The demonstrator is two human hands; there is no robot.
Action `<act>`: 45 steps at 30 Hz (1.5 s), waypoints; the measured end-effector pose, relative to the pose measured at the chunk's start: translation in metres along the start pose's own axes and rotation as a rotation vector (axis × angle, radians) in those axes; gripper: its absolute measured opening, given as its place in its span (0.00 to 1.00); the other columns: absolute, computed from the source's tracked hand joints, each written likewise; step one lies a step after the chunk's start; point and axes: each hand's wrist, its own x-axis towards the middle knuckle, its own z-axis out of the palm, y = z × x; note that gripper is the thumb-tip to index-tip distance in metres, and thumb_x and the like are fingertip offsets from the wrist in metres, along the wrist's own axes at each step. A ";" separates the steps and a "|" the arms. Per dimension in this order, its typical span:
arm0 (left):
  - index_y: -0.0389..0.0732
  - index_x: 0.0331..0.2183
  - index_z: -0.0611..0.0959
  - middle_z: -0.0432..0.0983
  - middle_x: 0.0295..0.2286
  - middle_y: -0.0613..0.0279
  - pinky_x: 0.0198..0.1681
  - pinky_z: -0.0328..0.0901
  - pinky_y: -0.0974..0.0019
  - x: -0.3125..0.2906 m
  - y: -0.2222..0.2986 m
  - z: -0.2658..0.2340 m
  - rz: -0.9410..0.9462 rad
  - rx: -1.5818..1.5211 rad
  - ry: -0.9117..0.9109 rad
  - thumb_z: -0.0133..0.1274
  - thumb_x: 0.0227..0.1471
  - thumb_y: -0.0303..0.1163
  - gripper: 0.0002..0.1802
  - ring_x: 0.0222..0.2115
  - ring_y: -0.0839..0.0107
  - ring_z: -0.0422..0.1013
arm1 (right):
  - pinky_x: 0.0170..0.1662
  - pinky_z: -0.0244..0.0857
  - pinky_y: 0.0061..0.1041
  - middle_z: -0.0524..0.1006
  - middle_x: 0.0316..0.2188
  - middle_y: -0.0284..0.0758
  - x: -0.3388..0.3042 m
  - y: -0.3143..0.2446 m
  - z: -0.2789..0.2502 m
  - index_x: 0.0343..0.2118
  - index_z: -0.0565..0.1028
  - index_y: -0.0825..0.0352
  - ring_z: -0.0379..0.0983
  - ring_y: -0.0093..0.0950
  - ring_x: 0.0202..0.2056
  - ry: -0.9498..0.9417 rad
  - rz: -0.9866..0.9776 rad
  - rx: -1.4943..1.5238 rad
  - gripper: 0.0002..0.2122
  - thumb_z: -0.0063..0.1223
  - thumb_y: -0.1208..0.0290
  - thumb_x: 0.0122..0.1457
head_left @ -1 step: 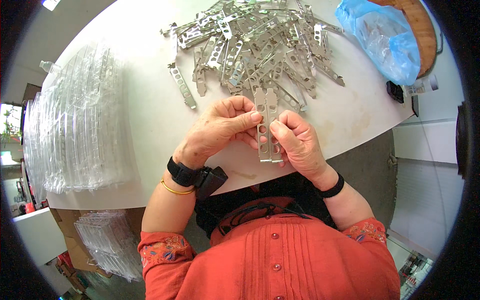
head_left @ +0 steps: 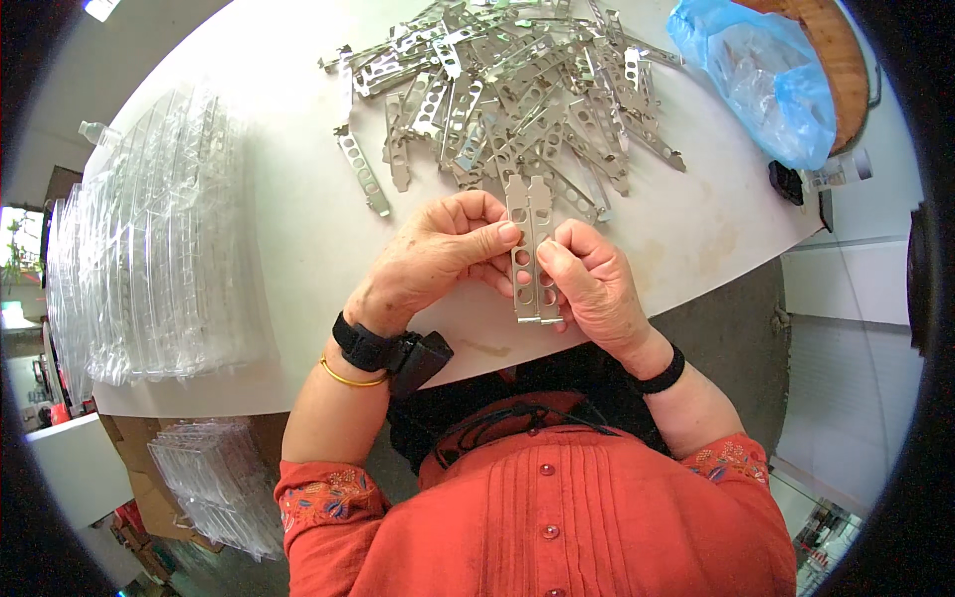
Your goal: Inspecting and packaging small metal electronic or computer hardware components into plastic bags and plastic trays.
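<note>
Two flat silver metal slot brackets, each with a row of round holes and a bent lower end, stand side by side in front of me over the white table. My left hand (head_left: 448, 249) pinches the left bracket (head_left: 519, 214) between thumb and fingers. With thumb and curled fingers, my right hand (head_left: 594, 284) grips the right bracket (head_left: 541, 204). Their long edges lie close together, tabs at the far end. Some fingertips are hidden behind the metal. Just beyond my hands spreads a loose heap of similar brackets (head_left: 527, 90), and a single bracket (head_left: 364, 174) lies at its left edge.
Clear plastic trays (head_left: 159, 239) stand stacked on the table's left side. More clear trays (head_left: 219, 488) sit lower down in a cardboard box (head_left: 134, 448). At the far right are a blue plastic bag (head_left: 761, 85), a small black object (head_left: 786, 182) and a brown wooden surface (head_left: 841, 60).
</note>
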 end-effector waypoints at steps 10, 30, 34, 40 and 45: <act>0.37 0.38 0.77 0.80 0.30 0.61 0.32 0.76 0.69 -0.001 0.001 0.001 -0.004 0.008 -0.002 0.56 0.61 0.33 0.10 0.28 0.72 0.79 | 0.16 0.58 0.14 0.71 0.17 0.24 -0.001 -0.001 0.000 0.29 0.71 0.62 0.63 0.11 0.14 -0.009 -0.009 -0.025 0.11 0.48 0.64 0.68; 0.36 0.37 0.77 0.79 0.28 0.60 0.30 0.76 0.69 0.001 -0.002 -0.001 0.007 0.016 -0.006 0.55 0.61 0.33 0.10 0.28 0.71 0.79 | 0.16 0.58 0.12 0.69 0.17 0.23 0.001 0.001 -0.002 0.28 0.70 0.60 0.63 0.10 0.14 -0.026 -0.023 -0.076 0.11 0.47 0.63 0.68; 0.36 0.37 0.77 0.79 0.29 0.60 0.31 0.76 0.68 0.001 -0.002 -0.002 -0.004 0.019 0.000 0.55 0.61 0.33 0.09 0.28 0.70 0.79 | 0.16 0.58 0.12 0.69 0.17 0.23 0.000 0.001 -0.002 0.28 0.70 0.60 0.63 0.10 0.14 -0.025 -0.014 -0.074 0.11 0.48 0.63 0.68; 0.36 0.37 0.77 0.79 0.28 0.60 0.31 0.76 0.68 0.001 -0.002 -0.002 0.003 0.011 -0.015 0.55 0.61 0.33 0.09 0.28 0.70 0.79 | 0.17 0.58 0.12 0.70 0.18 0.23 0.000 0.000 -0.003 0.28 0.70 0.61 0.63 0.10 0.15 -0.045 -0.037 -0.050 0.11 0.48 0.63 0.67; 0.36 0.37 0.77 0.79 0.28 0.60 0.31 0.76 0.68 0.001 -0.002 -0.002 0.009 0.021 -0.008 0.55 0.61 0.33 0.09 0.28 0.70 0.79 | 0.17 0.58 0.12 0.71 0.19 0.23 0.000 -0.002 -0.002 0.29 0.71 0.61 0.64 0.10 0.15 -0.045 -0.026 -0.051 0.11 0.48 0.63 0.68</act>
